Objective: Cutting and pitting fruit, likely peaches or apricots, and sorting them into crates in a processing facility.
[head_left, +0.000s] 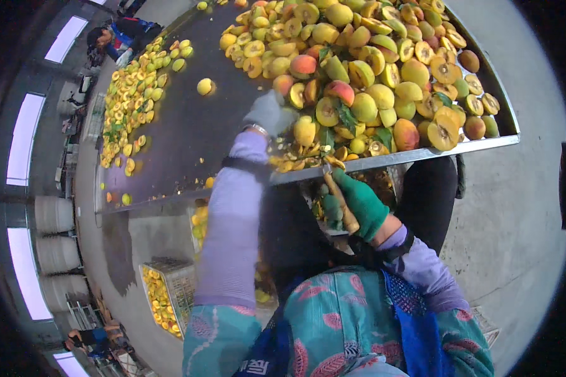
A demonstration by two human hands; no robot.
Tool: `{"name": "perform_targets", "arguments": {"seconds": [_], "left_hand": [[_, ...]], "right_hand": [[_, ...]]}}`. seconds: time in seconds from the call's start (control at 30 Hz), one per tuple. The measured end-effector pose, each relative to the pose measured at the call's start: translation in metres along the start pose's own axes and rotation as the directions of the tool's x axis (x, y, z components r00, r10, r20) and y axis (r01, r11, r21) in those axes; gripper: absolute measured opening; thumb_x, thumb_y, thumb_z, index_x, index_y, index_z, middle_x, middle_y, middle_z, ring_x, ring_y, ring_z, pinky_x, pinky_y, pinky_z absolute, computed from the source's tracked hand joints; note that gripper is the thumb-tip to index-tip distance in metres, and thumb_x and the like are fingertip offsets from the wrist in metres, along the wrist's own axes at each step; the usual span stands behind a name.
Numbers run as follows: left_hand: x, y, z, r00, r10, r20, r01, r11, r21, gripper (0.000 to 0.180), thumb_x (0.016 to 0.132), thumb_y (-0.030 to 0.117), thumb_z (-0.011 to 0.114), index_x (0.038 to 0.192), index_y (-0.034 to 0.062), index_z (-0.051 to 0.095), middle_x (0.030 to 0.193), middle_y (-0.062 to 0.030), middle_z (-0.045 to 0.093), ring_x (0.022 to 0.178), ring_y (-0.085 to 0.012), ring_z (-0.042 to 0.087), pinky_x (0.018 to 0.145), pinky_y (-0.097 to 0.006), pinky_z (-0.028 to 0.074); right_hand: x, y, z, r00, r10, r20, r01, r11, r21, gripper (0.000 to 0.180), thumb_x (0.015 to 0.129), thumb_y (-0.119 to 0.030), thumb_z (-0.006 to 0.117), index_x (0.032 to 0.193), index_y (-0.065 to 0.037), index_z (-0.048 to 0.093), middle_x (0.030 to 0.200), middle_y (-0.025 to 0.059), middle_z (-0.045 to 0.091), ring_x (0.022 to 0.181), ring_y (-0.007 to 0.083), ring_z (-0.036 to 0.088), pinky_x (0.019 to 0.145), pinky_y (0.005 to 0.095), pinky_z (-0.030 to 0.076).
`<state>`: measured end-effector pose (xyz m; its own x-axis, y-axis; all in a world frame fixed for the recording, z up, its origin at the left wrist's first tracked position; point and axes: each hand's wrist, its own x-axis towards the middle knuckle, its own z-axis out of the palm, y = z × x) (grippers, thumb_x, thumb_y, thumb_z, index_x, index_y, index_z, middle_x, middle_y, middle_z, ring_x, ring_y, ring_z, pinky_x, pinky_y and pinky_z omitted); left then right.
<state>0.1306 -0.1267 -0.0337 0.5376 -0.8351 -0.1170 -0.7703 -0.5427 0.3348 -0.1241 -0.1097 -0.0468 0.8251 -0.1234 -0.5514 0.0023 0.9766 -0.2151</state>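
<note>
A pale grey glove covers my left hand (267, 114), which is smeared by motion at the left edge of a heap of yellow peaches (365, 107), many cut in halves with the pit showing. Its fingers are too blurred to tell whether it holds anything. My right hand (363, 202), in a green glove, is closed around a wooden-handled tool (341, 202) at the table's near rim. The tool's short metal end points up toward the rim; its exact shape is hard to make out. Close by lie peach pieces (289, 164) and some green leaves (346, 118).
The dark metal table (188, 125) has a raised silver rim. More cut peaches (132, 94) lie along its far left side, where another person (122, 38) leans in. A crate of peach pieces (170, 289) stands on the floor at lower left. White tubs (55, 215) line the wall.
</note>
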Motion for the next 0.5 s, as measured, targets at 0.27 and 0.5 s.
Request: {"name": "perform_targets", "arguments": {"seconds": [0.27,0.5], "left_hand": [[-0.073,-0.031,-0.006,0.973,-0.144,0.179,0.205,0.191,-0.960,0.023,0.083,0.007,0.057,0.106,0.0060,0.060,0.090,-0.0032,0.062,0.072,-0.0115,0.057,0.059,-0.023,0.046],[-0.091,0.044,0.003,0.982,0.020,0.188,0.041,0.947,-0.317,0.035,0.080,0.025,0.060,0.106,0.0012,0.055,0.088,-0.0128,0.061,0.079,-0.0245,0.058,0.070,-0.036,0.048]], "right_hand": [[0.026,-0.001,0.020,0.429,-0.751,0.501,0.592,-0.185,-0.784,0.021,0.093,-0.019,0.039,0.101,-0.004,0.050,0.074,0.0126,0.052,0.063,0.0278,0.054,0.050,0.0387,0.042],[0.036,-0.009,-0.014,0.696,-0.718,-0.004,0.471,0.460,-0.753,0.022,0.087,-0.013,0.044,0.105,-0.002,0.050,0.080,0.0167,0.058,0.068,0.0338,0.058,0.056,0.0420,0.044]]}}
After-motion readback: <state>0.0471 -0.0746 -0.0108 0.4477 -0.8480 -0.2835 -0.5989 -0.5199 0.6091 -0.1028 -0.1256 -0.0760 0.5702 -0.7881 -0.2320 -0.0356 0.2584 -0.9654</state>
